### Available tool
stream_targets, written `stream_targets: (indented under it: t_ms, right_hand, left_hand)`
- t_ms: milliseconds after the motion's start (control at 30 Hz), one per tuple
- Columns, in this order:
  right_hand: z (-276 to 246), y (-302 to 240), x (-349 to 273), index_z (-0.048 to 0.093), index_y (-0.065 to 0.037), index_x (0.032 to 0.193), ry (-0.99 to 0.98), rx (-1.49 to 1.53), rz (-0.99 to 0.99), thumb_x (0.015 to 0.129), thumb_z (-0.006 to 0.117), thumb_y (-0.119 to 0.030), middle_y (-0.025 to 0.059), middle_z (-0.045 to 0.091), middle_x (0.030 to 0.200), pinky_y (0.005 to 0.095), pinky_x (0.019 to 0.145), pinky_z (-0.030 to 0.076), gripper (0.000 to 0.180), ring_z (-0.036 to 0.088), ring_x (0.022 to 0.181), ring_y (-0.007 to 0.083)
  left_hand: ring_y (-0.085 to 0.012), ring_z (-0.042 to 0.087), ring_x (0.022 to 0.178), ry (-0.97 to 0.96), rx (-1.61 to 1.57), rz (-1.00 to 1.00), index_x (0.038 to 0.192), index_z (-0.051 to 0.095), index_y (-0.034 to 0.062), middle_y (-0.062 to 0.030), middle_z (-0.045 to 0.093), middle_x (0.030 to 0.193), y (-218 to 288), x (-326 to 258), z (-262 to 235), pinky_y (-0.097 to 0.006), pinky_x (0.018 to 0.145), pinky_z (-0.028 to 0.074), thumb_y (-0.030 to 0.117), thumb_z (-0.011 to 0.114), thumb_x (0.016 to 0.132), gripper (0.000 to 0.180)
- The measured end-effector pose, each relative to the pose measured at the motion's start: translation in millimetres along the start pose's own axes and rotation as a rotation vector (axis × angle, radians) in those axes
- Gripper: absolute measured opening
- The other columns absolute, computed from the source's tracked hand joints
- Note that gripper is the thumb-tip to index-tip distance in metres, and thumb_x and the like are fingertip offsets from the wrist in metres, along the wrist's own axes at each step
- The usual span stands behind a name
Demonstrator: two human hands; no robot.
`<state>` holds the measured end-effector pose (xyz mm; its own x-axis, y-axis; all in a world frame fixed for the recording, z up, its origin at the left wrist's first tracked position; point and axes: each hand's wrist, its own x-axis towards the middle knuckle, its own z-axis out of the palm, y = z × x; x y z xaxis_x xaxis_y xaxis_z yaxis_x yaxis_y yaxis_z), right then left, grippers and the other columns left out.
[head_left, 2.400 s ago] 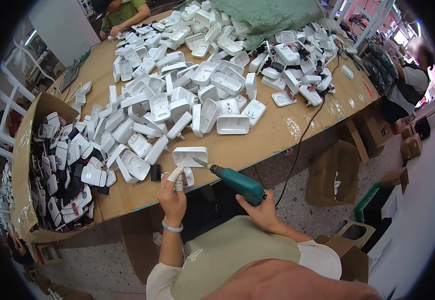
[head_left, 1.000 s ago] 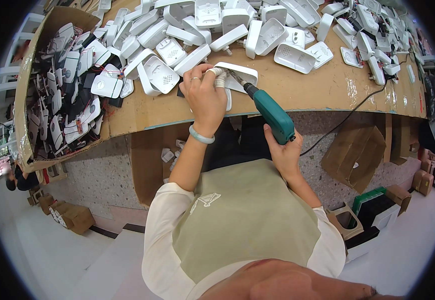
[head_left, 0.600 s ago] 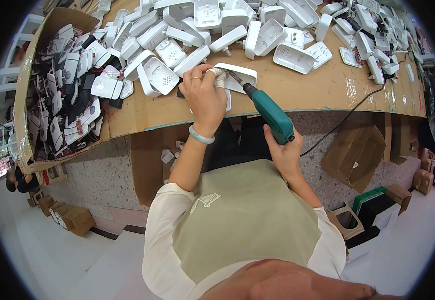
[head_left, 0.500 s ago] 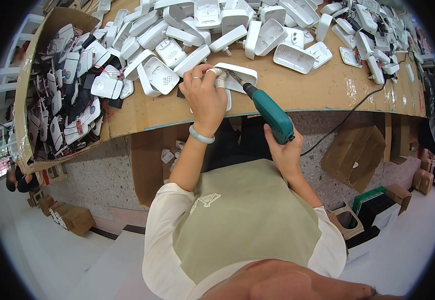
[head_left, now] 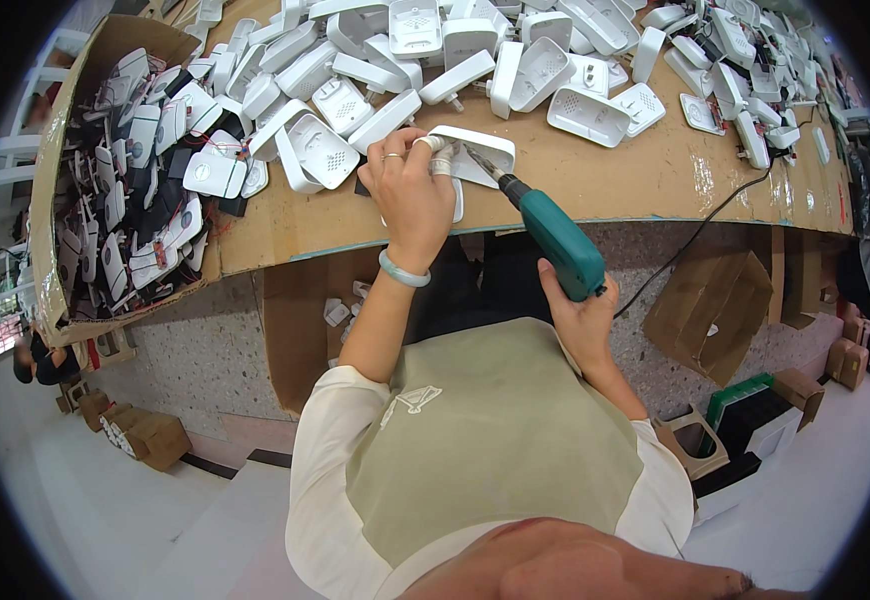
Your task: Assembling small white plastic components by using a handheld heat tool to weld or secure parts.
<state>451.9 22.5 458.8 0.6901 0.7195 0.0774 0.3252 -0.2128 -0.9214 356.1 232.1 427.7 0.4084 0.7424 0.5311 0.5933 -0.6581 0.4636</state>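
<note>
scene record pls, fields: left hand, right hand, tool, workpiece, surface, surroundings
left hand: left hand grips the white plastic housing at the table edge
right hand: right hand wrapped around the teal electric screwdriver
tool: bit tip at the housing beside the left fingers; black cord runs off to the right
workpiece: white, lying on the cardboard-covered table
surface: heaped with white housings
surroundings: cardboard box on the left, full of white and black parts; more cartons on the floor

Brown cardboard boxes (head_left: 715, 310) stand open under the table's right end, others (head_left: 145, 440) lower left.
</note>
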Motion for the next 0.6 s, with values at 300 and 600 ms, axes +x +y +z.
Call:
stream_targets:
  t_ms: [300,600]
  right_hand:
    - [-19,15,-22,0.07,0.002,0.099,0.203,0.157,-0.029,0.086,0.078,-0.001,0.003,0.069,0.086,0.0252,0.069,0.049,0.015,0.061,0.076,0.0091]
    - [-18,8,-20,0.07,0.001,0.102,0.28,0.233,0.001,0.087,0.08,-0.004,0.0018,0.07,0.094,0.0248,0.079,0.051,0.018,0.063,0.084,0.009]
  left_hand:
    - [-0.0296,0.057,0.101,-0.004,0.01,0.02,0.091,0.07,0.0045,-0.0072,0.068,0.104,-3,2,4,-0.043,0.087,0.038,0.005,0.072,0.078,0.012]
    - [-0.0402,0.059,0.077,-0.098,-0.299,-0.086,0.089,0.061,0.0005,-0.0194,0.06,0.083,2,0,-16,-0.048,0.068,0.046,0.006,0.065,0.088,0.007]
